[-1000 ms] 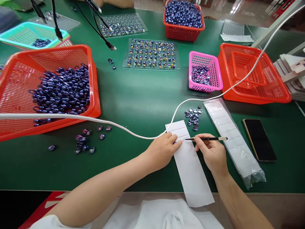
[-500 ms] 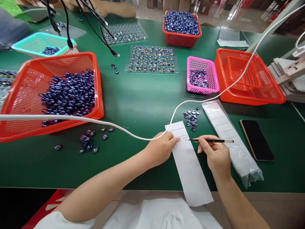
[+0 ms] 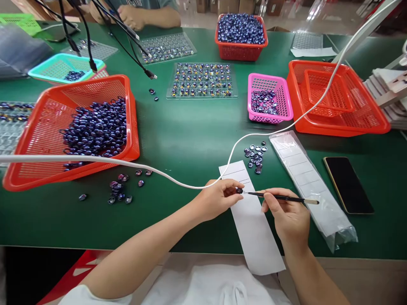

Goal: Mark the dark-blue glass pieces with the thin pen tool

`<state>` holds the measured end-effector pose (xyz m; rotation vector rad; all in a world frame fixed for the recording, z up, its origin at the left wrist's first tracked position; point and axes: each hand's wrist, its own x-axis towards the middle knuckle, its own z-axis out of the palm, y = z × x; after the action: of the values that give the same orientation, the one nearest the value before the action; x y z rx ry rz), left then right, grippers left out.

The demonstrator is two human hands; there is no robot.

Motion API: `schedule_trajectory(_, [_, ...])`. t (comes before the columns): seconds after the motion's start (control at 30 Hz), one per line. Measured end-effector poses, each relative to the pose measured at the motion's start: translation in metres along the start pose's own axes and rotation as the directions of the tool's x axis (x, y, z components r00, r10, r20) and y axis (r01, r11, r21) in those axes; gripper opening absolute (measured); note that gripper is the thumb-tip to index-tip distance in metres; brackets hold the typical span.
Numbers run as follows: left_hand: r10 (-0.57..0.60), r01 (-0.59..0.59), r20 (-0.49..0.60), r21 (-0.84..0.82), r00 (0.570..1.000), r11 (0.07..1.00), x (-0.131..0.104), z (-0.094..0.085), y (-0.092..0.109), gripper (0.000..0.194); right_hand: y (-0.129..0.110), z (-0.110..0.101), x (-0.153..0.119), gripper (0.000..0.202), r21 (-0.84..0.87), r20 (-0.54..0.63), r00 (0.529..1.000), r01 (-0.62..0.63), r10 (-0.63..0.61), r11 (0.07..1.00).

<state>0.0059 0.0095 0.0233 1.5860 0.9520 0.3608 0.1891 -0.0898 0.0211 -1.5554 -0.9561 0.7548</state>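
Between the thumb and fingertips of my left hand [image 3: 219, 199] is a small dark shiny piece [image 3: 239, 191], mostly covered by the fingers. My right hand [image 3: 291, 216] pinches a slim black pen-like stick [image 3: 280, 197], with a pale tip and a beige far end. That pale tip is at the dark piece; whether they touch I cannot tell. Under both lies a long white paper strip [image 3: 254, 233], ruled with lines at its far end and overhanging the table edge. Several dark glossy oval stones [image 3: 256, 157] lie just beyond the strip.
A red basket [image 3: 132, 127] of dark rings stands left, with loose stones [image 3: 117, 190] before it. A white cable [image 3: 178, 180] crosses the table. Rightward are a pink basket [image 3: 270, 117], red baskets [image 3: 343, 127], bagged strips [image 3: 305, 173] and a phone [image 3: 348, 184]. Another person's hands [image 3: 130, 17] are opposite.
My left hand has lifted from pressing on the paper and now shows the dark piece in its fingers. The stick has moved slightly down, its tip going left from the paper to that piece.
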Motion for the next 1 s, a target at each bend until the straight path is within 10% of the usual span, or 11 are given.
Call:
schedule_trajectory(0.37, [0.348,-0.33,-0.001,0.308,0.938,0.892,0.002,0.0,-0.017,0.026,0.006,0.0,-0.006,0.009,-0.112,0.057,0.993,0.112,-0.106,0.987])
schedule_trajectory(1.0, [0.347,-0.333,0.008,0.303,0.938,0.893,0.002,0.003,-0.014,0.025,0.007,0.001,-0.008,0.017,-0.2,0.136,0.97,0.227,-0.203,0.953])
